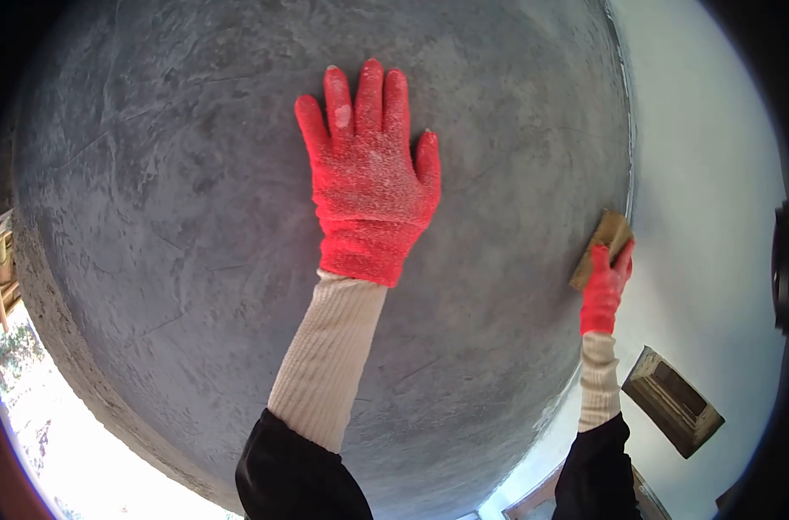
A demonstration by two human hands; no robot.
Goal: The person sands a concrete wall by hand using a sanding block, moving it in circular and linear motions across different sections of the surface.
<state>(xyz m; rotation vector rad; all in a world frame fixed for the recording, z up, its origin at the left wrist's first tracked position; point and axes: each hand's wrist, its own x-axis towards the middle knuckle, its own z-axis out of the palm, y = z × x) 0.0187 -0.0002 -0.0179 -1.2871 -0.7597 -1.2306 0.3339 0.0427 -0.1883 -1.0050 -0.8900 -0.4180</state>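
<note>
My left hand [373, 178], in a red glove dusted with pale powder, lies flat on a grey plastered surface [212, 217] with its fingers spread. Nothing is in it. Farther right, my right hand [609, 282], in a matching red glove, grips a tan rectangular sanding block [609, 232]. The block is tilted and rests at the grey surface's right side, close to where it meets a white wall [693, 191]. Part of the block is covered by the gloved fingers. Cream ribbed cuffs and black sleeves cover both wrists and forearms.
A framed rectangular opening [674, 401] is set in the white wall below my right hand. A dark round object [784, 269] sits at the far right. Bright outdoor light comes in past the grey surface's rough lower-left edge [91, 373].
</note>
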